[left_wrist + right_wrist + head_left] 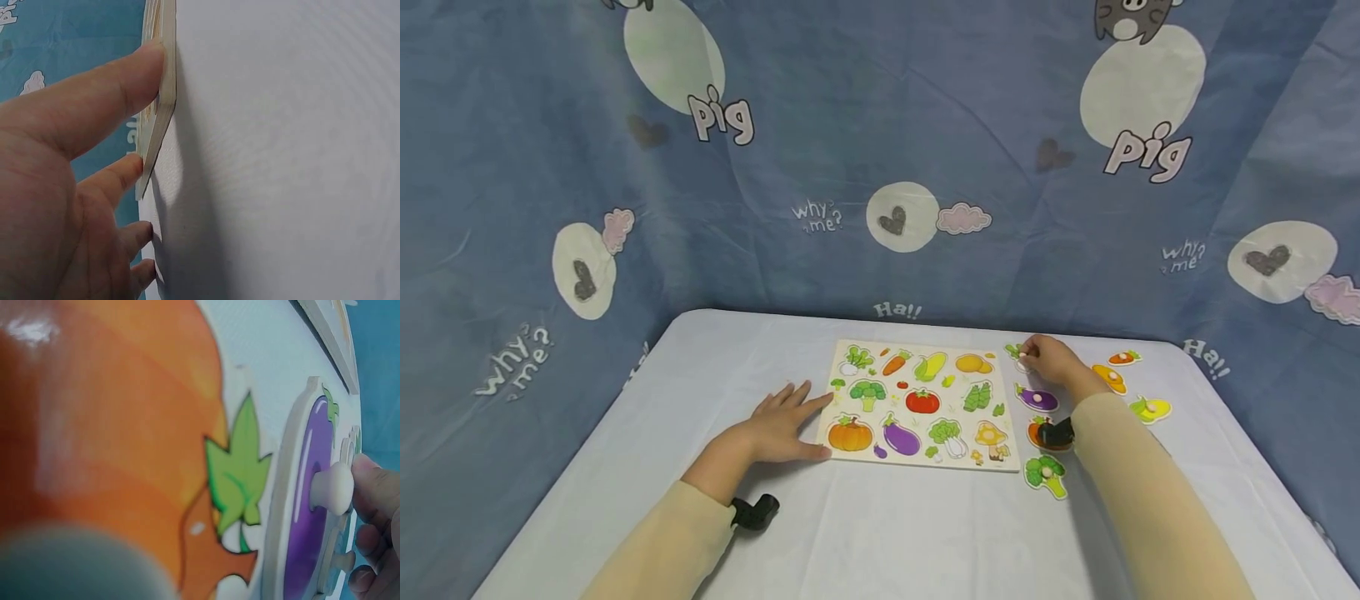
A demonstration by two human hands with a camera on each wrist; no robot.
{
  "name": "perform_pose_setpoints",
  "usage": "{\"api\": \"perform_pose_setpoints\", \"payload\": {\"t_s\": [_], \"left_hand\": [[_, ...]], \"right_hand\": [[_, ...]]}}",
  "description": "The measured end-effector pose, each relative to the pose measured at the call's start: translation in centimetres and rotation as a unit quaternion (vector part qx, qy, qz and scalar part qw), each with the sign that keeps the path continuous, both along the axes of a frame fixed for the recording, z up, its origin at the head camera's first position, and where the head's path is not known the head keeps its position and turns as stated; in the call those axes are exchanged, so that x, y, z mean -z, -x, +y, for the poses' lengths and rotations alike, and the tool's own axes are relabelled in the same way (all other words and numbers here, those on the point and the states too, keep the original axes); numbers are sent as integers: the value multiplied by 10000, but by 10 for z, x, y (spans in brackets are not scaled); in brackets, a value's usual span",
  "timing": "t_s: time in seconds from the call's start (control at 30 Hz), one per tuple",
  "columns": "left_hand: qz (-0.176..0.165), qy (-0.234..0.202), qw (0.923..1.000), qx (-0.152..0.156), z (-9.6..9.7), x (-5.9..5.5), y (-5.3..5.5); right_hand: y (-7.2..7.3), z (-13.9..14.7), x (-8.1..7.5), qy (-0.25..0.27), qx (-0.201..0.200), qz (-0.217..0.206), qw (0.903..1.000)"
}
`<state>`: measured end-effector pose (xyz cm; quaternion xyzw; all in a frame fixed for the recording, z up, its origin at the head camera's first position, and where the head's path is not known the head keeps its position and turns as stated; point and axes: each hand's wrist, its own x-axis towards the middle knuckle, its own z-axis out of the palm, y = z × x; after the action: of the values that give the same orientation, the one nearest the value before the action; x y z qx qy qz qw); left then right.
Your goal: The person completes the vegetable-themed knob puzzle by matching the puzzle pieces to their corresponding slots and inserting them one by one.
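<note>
My left hand [784, 427] is spread at the left edge of a vegetable puzzle board [922, 463]. In the left wrist view its thumb [134, 75] rests against the board's side, with the fingers apart. Right of the board, my right hand [1054, 363] pinches at a turnip piece [1012, 351] with green leaves. Its fingertips hide part of that piece. The right wrist view shows curled fingers [369, 540] just beyond an eggplant piece [312, 450] with a white knob. A pumpkin piece [119, 425] fills the near side there.
Close to the right arm lie the broccoli piece [1046, 476], a potato piece [1109, 379], a carrot piece [1124, 357] and a corn piece [1151, 408]. A white cloth [880, 533] covers the table. Behind it hangs a blue printed curtain [820, 275].
</note>
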<state>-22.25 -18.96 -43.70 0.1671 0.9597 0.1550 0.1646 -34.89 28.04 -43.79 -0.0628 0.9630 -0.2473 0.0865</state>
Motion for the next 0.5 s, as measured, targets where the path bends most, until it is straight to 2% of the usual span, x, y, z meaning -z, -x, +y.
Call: {"api": "perform_pose_setpoints", "payload": {"t_s": [0.13, 0.3, 0.5], "left_hand": [[3, -17, 10000, 11, 1, 0, 0], [2, -33, 10000, 18, 1, -2, 0], [-38, 42, 10000, 33, 0, 0, 1]], "right_hand": [[-3, 0, -4, 2, 35, -3, 10000], [-8, -1, -10, 245, 150, -185, 9994], [-20, -4, -24, 319, 155, -265, 9990]]}}
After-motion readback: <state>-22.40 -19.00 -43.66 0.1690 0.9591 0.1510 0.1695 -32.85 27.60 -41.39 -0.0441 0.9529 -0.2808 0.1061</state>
